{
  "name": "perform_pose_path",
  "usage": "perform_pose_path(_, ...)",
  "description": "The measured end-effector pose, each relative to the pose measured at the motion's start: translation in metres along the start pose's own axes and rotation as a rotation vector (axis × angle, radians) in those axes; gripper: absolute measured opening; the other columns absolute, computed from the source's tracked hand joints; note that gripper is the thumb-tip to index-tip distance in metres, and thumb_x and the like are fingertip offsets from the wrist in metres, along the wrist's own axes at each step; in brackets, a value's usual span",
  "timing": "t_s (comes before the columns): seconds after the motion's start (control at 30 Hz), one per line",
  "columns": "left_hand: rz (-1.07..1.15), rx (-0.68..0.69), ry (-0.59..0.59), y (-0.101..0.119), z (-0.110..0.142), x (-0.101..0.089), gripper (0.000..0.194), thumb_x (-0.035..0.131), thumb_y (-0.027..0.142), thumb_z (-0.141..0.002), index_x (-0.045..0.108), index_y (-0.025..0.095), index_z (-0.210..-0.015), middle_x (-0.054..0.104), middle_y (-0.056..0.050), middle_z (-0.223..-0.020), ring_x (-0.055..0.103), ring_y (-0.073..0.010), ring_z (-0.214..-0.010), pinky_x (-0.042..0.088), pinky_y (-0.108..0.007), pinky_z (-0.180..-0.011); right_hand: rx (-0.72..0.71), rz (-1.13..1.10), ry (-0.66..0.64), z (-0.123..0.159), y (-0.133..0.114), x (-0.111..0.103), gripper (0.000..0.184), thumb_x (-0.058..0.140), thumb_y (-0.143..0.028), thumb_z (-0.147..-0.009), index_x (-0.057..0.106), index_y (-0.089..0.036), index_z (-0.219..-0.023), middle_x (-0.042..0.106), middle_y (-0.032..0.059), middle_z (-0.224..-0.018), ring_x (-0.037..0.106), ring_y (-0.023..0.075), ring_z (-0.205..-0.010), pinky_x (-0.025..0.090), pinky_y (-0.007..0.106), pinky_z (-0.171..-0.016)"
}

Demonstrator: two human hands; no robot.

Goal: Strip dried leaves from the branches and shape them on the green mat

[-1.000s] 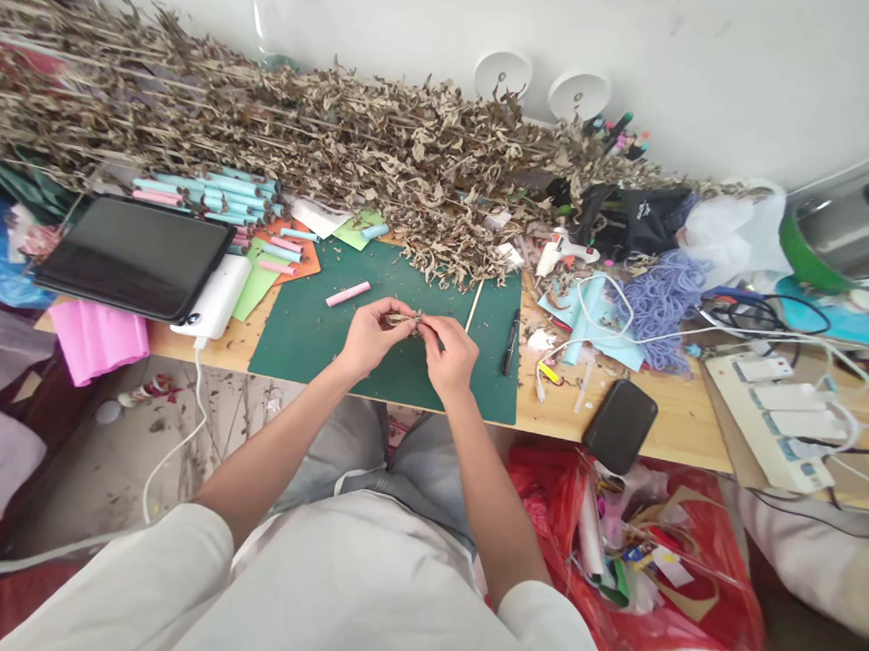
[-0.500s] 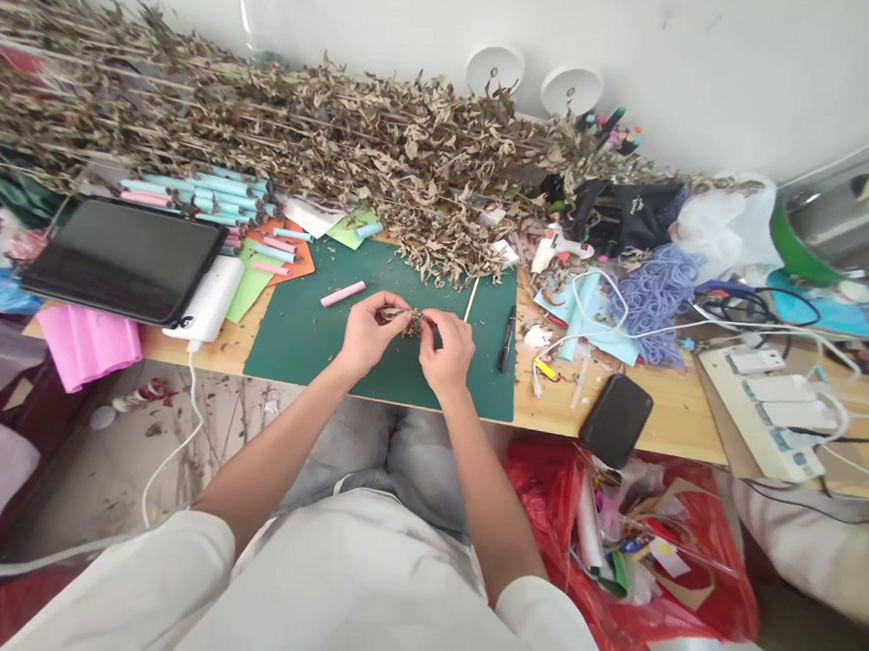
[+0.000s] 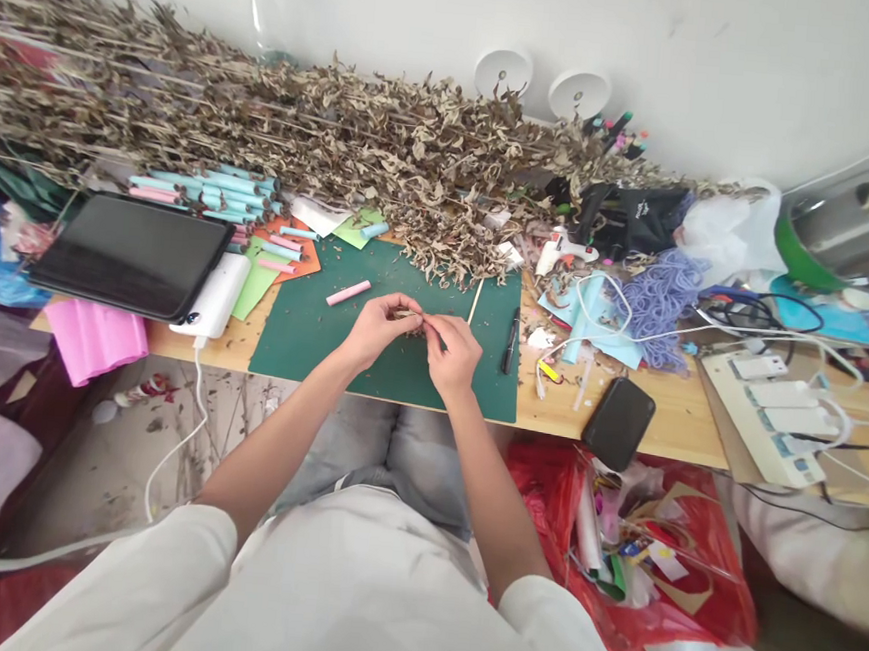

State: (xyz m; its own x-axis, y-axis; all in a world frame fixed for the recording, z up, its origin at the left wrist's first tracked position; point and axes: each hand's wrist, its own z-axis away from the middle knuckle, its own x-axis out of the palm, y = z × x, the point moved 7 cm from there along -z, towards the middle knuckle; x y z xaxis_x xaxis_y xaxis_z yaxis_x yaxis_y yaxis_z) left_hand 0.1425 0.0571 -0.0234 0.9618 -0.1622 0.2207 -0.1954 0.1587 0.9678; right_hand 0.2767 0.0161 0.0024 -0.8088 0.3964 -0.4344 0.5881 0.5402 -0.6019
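Observation:
Over the green cutting mat point(image 3: 312, 346), my left hand point(image 3: 375, 333) is closed on a small bunch of dried leaves point(image 3: 403, 315). My right hand point(image 3: 454, 351) pinches the same bunch from the other side, its fingertips touching those of the left. Fingers hide most of the leaves. A pink paper tube point(image 3: 348, 293) lies on the mat to the left of my hands. To their right are a thin pale stick point(image 3: 475, 302) and a black pen point(image 3: 510, 342).
Dried leafy stalks point(image 3: 344, 138) are heaped along the back. Blue and pink paper tubes point(image 3: 235, 189) are stacked behind a black tablet point(image 3: 135, 254). A glue gun point(image 3: 565, 251), purple yarn point(image 3: 662, 303), a black phone-like box point(image 3: 618, 423) and a power strip point(image 3: 773, 417) lie to the right.
The right fingers, slightly apart from the left ones half a second ago, have come together with them over the leaves. The view has shifted slightly; the tubes and tools lie as before.

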Motion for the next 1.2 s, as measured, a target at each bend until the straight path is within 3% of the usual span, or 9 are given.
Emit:
perform_pose_path(0.17,-0.267,0.052,0.037,0.0,-0.002,-0.001,0.017,0.071,0.025,-0.069,0.068,0.015,-0.082,0.067,-0.001,-0.07,0.06,-0.012,-0.063,0.046,-0.023,-0.062,0.029,0.102,-0.02,0.002,0.001,0.002,0.02,0.049,-0.021,-0.096,0.069,-0.022,-0.093,0.073,0.0075,-0.091,0.065,0.0204,-0.086,0.051,0.038,-0.081)
perform_pose_path(0.3,-0.607,0.194,0.103,0.017,0.003,0.006,0.01,0.065,0.017,-0.07,0.07,0.016,-0.079,0.066,0.0,-0.066,0.055,-0.0121,-0.06,0.041,-0.023,-0.059,0.03,0.159,-0.028,0.004,0.002,0.005,0.019,0.047,-0.021,-0.095,0.067,-0.021,-0.094,0.071,0.0083,-0.091,0.064,0.0218,-0.088,0.048,0.04,-0.082)
perform_pose_path(0.4,-0.71,0.254,0.128,0.027,0.007,0.011,0.012,0.063,0.012,-0.07,0.07,0.017,-0.078,0.066,0.0,-0.067,0.055,-0.0126,-0.06,0.041,-0.025,-0.062,0.034,0.197,-0.007,0.005,0.004,0.004,0.018,0.048,-0.021,-0.094,0.066,-0.02,-0.094,0.071,0.0085,-0.091,0.063,0.0222,-0.089,0.047,0.039,-0.082)
perform_pose_path(0.57,-0.597,0.216,0.17,0.023,0.006,0.001,0.01,0.062,0.017,-0.074,0.069,0.017,-0.081,0.066,0.0,-0.067,0.056,-0.0122,-0.06,0.042,-0.023,-0.06,0.053,0.186,0.042,0.003,0.005,-0.001,0.016,0.05,-0.021,-0.093,0.066,-0.021,-0.092,0.071,0.0076,-0.093,0.063,0.0215,-0.092,0.049,0.039,-0.084)
perform_pose_path(0.73,-0.367,0.119,0.08,0.011,-0.002,-0.004,0.016,0.069,0.025,-0.073,0.068,0.016,-0.086,0.066,-0.001,-0.072,0.058,-0.0118,-0.061,0.044,-0.022,-0.058,0.045,0.152,-0.009,-0.003,0.0,-0.001,0.016,0.06,-0.025,-0.089,0.067,-0.023,-0.103,0.07,0.0085,-0.107,0.059,0.0257,-0.105,0.048,0.046,-0.093)
perform_pose_path(0.9,-0.175,0.054,0.011,0.006,-0.005,0.001,0.021,0.073,0.03,-0.072,0.068,0.015,-0.086,0.066,-0.001,-0.072,0.059,-0.0115,-0.063,0.047,-0.023,-0.061,0.008,0.053,-0.018,-0.004,-0.003,-0.001,0.017,0.057,-0.023,-0.092,0.067,-0.023,-0.106,0.071,0.0076,-0.101,0.061,0.0234,-0.099,0.053,0.044,-0.09)
perform_pose_path(1.2,-0.192,0.05,-0.012,0.008,-0.006,0.001,0.022,0.075,0.026,-0.068,0.071,0.014,-0.085,0.07,-0.003,-0.076,0.061,-0.0114,-0.066,0.049,-0.024,-0.064,0.052,0.009,-0.005,-0.002,0.001,-0.002,0.017,0.054,-0.024,-0.095,0.07,-0.022,-0.092,0.073,0.0061,-0.091,0.065,0.0192,-0.088,0.055,0.038,-0.084)
